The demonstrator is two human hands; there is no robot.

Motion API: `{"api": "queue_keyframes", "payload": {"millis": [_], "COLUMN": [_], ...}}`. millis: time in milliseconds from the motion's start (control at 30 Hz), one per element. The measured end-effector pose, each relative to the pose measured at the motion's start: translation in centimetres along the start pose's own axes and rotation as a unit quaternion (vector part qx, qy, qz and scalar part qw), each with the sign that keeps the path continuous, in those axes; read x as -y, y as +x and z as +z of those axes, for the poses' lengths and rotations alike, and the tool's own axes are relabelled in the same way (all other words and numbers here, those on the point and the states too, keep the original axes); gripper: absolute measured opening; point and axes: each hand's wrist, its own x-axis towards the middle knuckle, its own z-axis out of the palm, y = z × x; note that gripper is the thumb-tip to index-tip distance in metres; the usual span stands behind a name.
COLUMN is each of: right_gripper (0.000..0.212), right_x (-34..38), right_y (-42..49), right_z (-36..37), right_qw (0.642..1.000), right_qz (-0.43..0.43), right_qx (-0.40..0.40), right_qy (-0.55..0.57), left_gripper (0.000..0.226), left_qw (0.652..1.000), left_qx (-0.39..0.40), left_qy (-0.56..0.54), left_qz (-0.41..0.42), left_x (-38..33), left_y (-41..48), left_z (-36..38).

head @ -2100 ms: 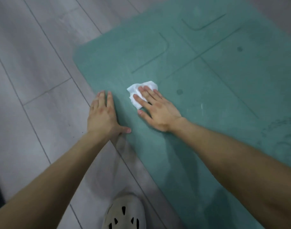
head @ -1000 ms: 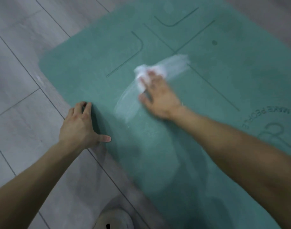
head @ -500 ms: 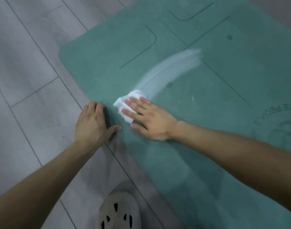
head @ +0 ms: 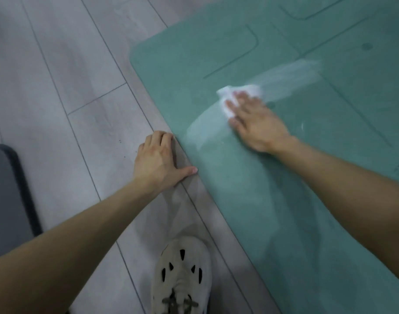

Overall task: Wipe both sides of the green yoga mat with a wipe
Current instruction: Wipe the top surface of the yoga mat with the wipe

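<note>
The green yoga mat [head: 284,200] lies flat on the grey floor [head: 69,87]; the right hand [head: 255,123] presses the white wipe [head: 250,89] onto it with straight fingers, in from the mat's left edge. The left hand [head: 156,162] rests on the floor against that edge; fingers lightly bent, holding nothing, thumb stretched out to the mat.
</note>
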Motion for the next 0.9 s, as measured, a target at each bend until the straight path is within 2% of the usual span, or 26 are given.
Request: {"api": "queue_keyframes", "payload": {"millis": [33,67,100,133,167,233,267,300,333,400,433,467,500,567,600,633,667,700,733,800,833,867,900], "right_gripper": [0.072,0.076,0.079,0.078,0.075,0.066,0.063,0.063,0.065,0.074,0.08,0.083,0.082,0.072,0.069,0.066,0.064,0.064,0.065,0.07,0.072,0.073,0.072], "right_x": [-1.9,-2.4,-0.8,2.1,5.6,10.5,10.7,9.4,7.2,2.6,1.8,2.8,5.4,11.5,13.3,13.6,12.3,10.3,8.1,6.0,7.3,9.5,12.0], "right_y": [-0.1,-0.4,-0.6,-0.8,-1.2,-2.1,-2.0,-1.4,-0.6,0.2,0.3,0.4,0.5,0.1,-0.5,-0.8,-0.5,-0.2,0.0,-0.4,-0.2,0.2,0.3], "right_z": [-0.3,-0.1,0.2,1.0,1.5,2.3,2.2,1.7,1.4,0.3,0.0,0.2,0.7,2.1,2.3,2.2,2.0,1.7,1.5,1.2,1.4,1.8,2.0], "right_qw": [0.993,0.98,0.974,0.982,0.995,0.99,0.979,0.978,0.986,0.999,0.989,0.981,0.985,0.997,0.991,0.986,0.987,0.993,0.998,0.985,0.98,0.985,0.995], "right_qz": [0.118,0.196,0.221,0.18,0.092,-0.134,-0.201,-0.208,-0.164,0.045,0.14,0.183,0.155,-0.026,-0.113,-0.154,-0.146,-0.096,-0.015,0.152,0.177,0.141,0.059], "right_qx": [-0.011,-0.018,-0.022,-0.033,-0.021,0.03,0.039,0.026,0.011,-0.001,-0.009,-0.019,-0.036,-0.019,0.013,0.024,0.01,-0.008,-0.023,-0.045,-0.054,-0.058,-0.042], "right_qy": [0.013,0.029,0.041,0.038,0.033,0.029,0.02,0.008,0.004,0.018,0.039,0.062,0.072,0.074,0.07,0.06,0.061,0.063,0.06,0.075,0.079,0.077,0.075], "left_gripper": [0.088,0.079,0.07,0.066,0.067,0.073,0.074,0.074,0.077,0.081,0.08,0.077,0.072,0.067,0.069,0.072,0.076,0.081,0.084,0.083,0.083,0.082,0.079], "left_qw": [1.0,0.999,0.999,0.999,0.998,0.995,0.994,0.992,0.99,0.988,0.987,0.988,0.989,0.991,0.992,0.992,0.992,0.992,0.991,0.988,0.988,0.988,0.989], "left_qx": [0.006,0.006,0.003,0.007,0.025,0.073,0.093,0.108,0.121,0.141,0.143,0.139,0.132,0.117,0.113,0.113,0.112,0.112,0.116,0.13,0.131,0.125,0.11], "left_qy": [-0.011,-0.014,-0.014,-0.015,-0.022,-0.034,-0.037,-0.036,-0.034,-0.042,-0.046,-0.045,-0.041,-0.037,-0.039,-0.041,-0.046,-0.051,-0.055,-0.055,-0.056,-0.061,-0.071], "left_qz": [0.012,0.028,0.042,0.047,0.048,0.051,0.053,0.055,0.057,0.057,0.053,0.051,0.05,0.047,0.044,0.04,0.038,0.042,0.048,0.056,0.058,0.059,0.064], "left_x": [0.9,1.8,2.6,3.1,3.4,3.4,3.3,3.3,3.5,3.9,4.1,4.1,4.3,4.5,4.6,4.6,4.6,4.6,4.7,5.2,5.7,6.0,6.3], "left_y": [0.4,0.8,1.4,2.1,2.9,4.5,5.2,5.7,6.1,6.3,6.5,6.7,7.2,8.2,8.6,8.9,9.2,9.4,9.3,9.1,9.1,9.1,9.2], "left_z": [0.0,0.0,-0.1,-0.5,-0.9,-2.0,-2.5,-3.0,-3.4,-4.3,-4.6,-5.0,-5.3,-5.6,-5.5,-5.3,-5.1,-5.0,-4.9,-4.6,-4.5,-4.2,-3.8]}}
